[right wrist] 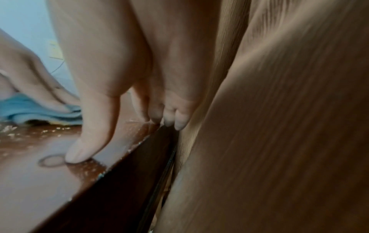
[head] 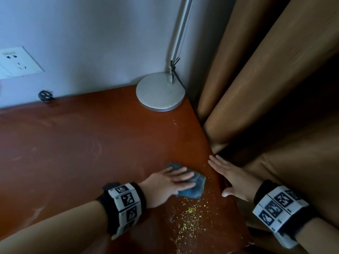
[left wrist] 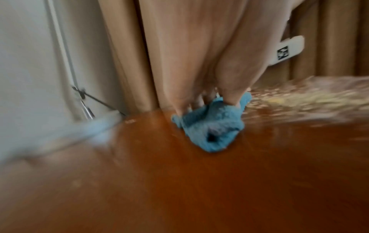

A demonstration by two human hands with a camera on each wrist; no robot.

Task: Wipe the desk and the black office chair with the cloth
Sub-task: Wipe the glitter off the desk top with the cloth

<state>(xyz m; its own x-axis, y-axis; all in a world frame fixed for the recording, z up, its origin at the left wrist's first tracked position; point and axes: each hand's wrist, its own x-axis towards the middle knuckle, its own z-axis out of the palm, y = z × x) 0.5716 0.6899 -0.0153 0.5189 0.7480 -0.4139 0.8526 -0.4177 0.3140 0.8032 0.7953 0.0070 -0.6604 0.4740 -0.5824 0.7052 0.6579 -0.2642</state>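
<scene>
Pressing the blue cloth (head: 190, 186) flat on the brown desk (head: 82, 153), the left hand (head: 165, 182) lies on it with straight fingers. Yellow crumbs (head: 190, 213) are scattered just behind this hand. The right hand (head: 233, 176) rests flat and spread along the desk edge, thumb on top, beside the tan curtain (head: 275, 88). Beyond both hands stands a silver desk lamp (head: 160, 92).

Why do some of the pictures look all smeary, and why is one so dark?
Left wrist view: the lamp base and crumbs smear from motion, while the cloth stays fairly sharp. Right wrist view: the curtain looks streaky and soft. Head view: dim light, and the wide lens bends the desk edges.
</scene>
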